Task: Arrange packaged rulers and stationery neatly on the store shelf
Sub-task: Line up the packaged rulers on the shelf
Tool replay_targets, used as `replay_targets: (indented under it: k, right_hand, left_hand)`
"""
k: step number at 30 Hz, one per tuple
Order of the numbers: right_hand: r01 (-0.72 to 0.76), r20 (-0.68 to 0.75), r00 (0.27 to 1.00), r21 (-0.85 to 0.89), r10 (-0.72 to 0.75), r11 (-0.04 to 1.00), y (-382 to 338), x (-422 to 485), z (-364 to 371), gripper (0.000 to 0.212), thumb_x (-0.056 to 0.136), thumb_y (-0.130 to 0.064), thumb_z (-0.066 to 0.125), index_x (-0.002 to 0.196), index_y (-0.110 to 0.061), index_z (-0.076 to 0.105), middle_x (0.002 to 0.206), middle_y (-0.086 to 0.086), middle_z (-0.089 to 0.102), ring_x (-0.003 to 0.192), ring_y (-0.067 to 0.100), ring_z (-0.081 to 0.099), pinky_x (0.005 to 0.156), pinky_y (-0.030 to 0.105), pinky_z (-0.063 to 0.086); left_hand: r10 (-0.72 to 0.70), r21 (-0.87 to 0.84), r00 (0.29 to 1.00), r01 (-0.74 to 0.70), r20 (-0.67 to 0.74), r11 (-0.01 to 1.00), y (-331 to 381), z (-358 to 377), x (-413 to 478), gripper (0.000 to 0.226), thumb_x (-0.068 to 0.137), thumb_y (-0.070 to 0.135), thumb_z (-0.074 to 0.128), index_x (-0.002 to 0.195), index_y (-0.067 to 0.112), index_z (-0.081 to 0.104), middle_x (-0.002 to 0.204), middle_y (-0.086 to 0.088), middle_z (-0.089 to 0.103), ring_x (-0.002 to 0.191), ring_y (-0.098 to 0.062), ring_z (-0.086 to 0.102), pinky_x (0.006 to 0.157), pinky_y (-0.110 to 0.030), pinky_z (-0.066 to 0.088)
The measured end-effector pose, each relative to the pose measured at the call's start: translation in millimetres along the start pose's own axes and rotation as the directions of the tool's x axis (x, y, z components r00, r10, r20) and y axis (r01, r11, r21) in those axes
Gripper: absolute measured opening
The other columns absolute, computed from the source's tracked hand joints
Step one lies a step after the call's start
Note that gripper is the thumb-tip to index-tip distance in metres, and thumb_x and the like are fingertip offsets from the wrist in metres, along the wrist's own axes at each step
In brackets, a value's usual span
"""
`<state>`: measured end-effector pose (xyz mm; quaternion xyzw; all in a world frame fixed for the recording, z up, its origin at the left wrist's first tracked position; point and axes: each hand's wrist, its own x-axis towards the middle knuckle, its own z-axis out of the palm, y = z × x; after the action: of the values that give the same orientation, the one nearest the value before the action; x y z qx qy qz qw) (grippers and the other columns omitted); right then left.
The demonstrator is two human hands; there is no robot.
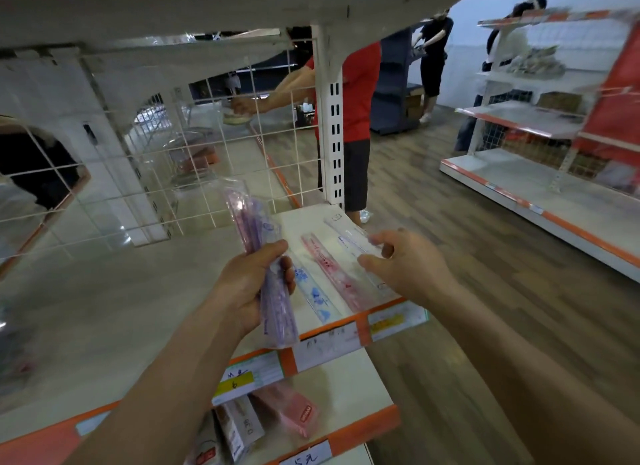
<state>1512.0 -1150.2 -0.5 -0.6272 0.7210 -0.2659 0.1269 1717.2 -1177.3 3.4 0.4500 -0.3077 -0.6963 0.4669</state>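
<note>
Clamping purple ruler packs (250, 229), left grip (251, 286); right grip (407, 264) pinching shelved clear pack (348, 238).

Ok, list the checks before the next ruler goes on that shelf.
1. Left hand grips the purple rulers: ok.
2. Right hand has the clear ruler: touching it, but grip cannot tell (blurred).
3. Blue ruler and pink ruler lie side by side, parallel: ok.
4. Bare shelf left of the blue ruler: ok.
5. Ruler ends flush with the shelf's front edge: cannot tell.
</note>
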Motion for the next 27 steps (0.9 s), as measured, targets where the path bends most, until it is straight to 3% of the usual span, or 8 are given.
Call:
replay_targets:
  k: [3,8,12,18,21,24,27]
  right_hand:
    - [-0.036,0.029,0.999,-0.093,0.039,0.995,1.2,4.4,1.0,0.043,0.089,-0.046,0.056,0.124,-0.022,0.061,0.094,-0.008,0.057,0.07,0.006,0.05,0.053,0.02,0.036]
    - [-0.137,0.088,0.983,-0.211,0.158,0.968,1.5,13.3,9.6,0.036,0.087,-0.051,0.054,0.095,-0.019,0.067,0.074,-0.006,0.062,0.062,0.011,0.062,0.059,0.025,0.054]
    - [-0.086,0.034,0.994,-0.362,0.106,0.928,-7.7,12.1,14.2,0.037,0.089,-0.051,0.05,0.082,-0.015,0.058,0.073,-0.002,0.054,0.068,0.016,0.059,0.064,0.029,0.049]
    - [-0.051,0.045,0.996,-0.466,0.081,0.883,-19.1,5.1,10.7,0.043,0.092,-0.052,0.046,0.097,-0.013,0.062,0.087,0.002,0.052,0.082,0.019,0.058,0.071,0.031,0.051]
    - [0.139,0.012,0.99,-0.312,-0.142,0.94,-40.9,-13.0,2.7,0.043,0.093,-0.051,0.042,0.103,-0.016,0.064,0.096,0.0,0.058,0.086,0.018,0.055,0.07,0.031,0.045]
    - [0.292,0.102,0.947,0.121,-0.304,0.949,-77.9,-37.9,1.9,0.043,0.088,-0.054,0.047,0.086,-0.015,0.064,0.083,-0.003,0.061,0.077,0.014,0.056,0.069,0.031,0.046]
    - [0.367,0.181,0.905,0.124,-0.385,0.922,-86.9,-37.5,16.8,0.027,0.084,-0.042,0.057,0.081,-0.014,0.058,0.078,0.001,0.06,0.069,0.016,0.051,0.058,0.026,0.039]
  left_hand:
    - [0.002,-0.003,1.0,-0.002,0.004,1.0,-0.3,-1.1,-1.0,0.004,0.089,0.008,0.06,0.087,0.007,0.056,0.056,-0.004,0.054,0.041,-0.012,0.053,0.044,-0.021,0.049]
    - [-0.002,0.013,1.0,0.002,0.003,1.0,-0.8,-2.8,-2.0,0.006,0.089,0.009,0.059,0.083,0.009,0.057,0.056,-0.004,0.055,0.042,-0.012,0.053,0.044,-0.022,0.049]
    - [0.008,0.039,1.0,-0.008,-0.002,0.999,-1.3,-3.0,-3.6,0.006,0.088,0.009,0.06,0.083,0.009,0.057,0.056,-0.003,0.055,0.042,-0.012,0.053,0.044,-0.023,0.049]
    - [-0.012,0.029,1.0,0.013,-0.022,0.999,2.7,-5.8,-6.4,0.008,0.088,0.008,0.06,0.081,0.008,0.057,0.055,-0.004,0.055,0.042,-0.012,0.053,0.046,-0.022,0.051]
    - [-0.048,-0.021,0.998,0.047,-0.039,0.999,6.4,-2.5,-6.5,0.009,0.089,0.008,0.058,0.081,0.007,0.055,0.057,-0.006,0.053,0.047,-0.016,0.055,0.05,-0.028,0.054]
    - [-0.077,-0.035,0.997,0.076,-0.029,0.997,10.3,7.7,-7.7,0.015,0.091,0.009,0.054,0.077,0.004,0.053,0.055,-0.009,0.056,0.047,-0.019,0.057,0.043,-0.023,0.052]
    - [-0.089,0.005,0.996,0.089,0.017,0.996,12.2,14.3,-10.2,0.014,0.091,0.015,0.056,0.083,0.003,0.055,0.051,-0.011,0.061,0.044,-0.02,0.062,0.047,-0.026,0.052]
